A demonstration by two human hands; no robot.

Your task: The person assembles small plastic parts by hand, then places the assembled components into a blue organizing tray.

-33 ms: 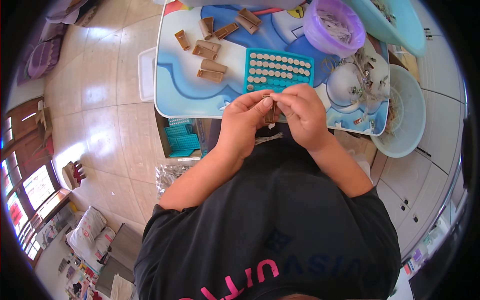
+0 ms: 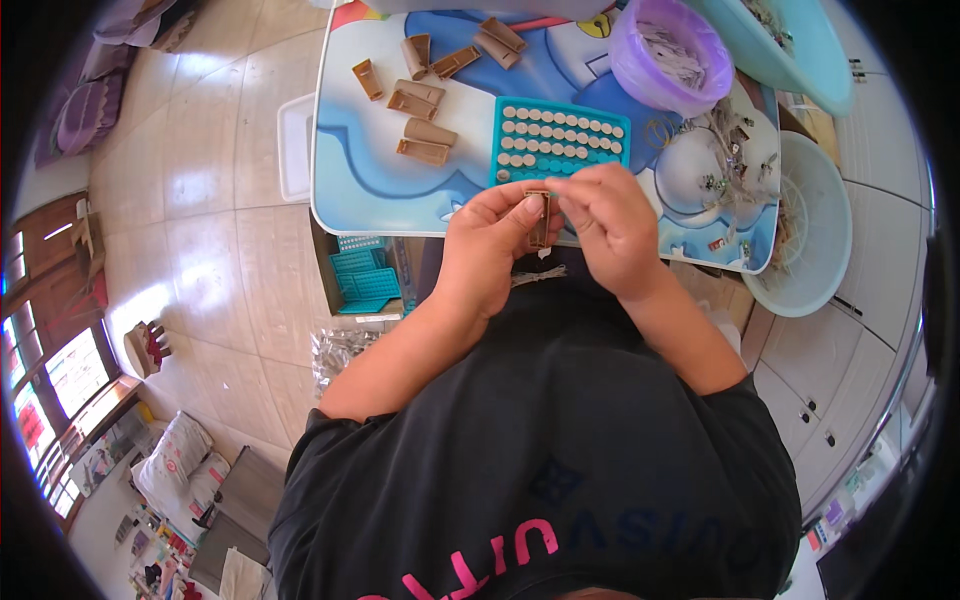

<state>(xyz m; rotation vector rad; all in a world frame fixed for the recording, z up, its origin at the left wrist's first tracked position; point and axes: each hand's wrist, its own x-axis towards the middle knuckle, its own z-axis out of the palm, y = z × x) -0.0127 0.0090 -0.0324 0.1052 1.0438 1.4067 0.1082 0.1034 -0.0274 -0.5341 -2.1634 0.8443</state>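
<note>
My left hand [image 2: 482,240] grips a small brown plastic casing [image 2: 541,225], held upright between thumb and fingers at the table's near edge. Close by its upper end, my right hand [image 2: 615,235] has thumb and index finger pinched together; whatever is between them is too small to make out. Just beyond both hands lies a teal tray [image 2: 498,120] with rows of round pale discs [image 2: 540,131], its near rows only partly filled. Several more brown casings [image 2: 424,152] are scattered over the left half of the table.
A purple-lined basin [image 2: 625,75] of pale strips stands at the far right, beside a light-blue tub [image 2: 815,65]. Wires and small metal parts [image 2: 735,150] cover the table's right end. Below it is a pale round basket [image 2: 832,235]. Teal trays [image 2: 365,285] sit in a box at left.
My right hand has shifted slightly to the right, its fingertips a little farther off the casing. My left hand keeps its grip.
</note>
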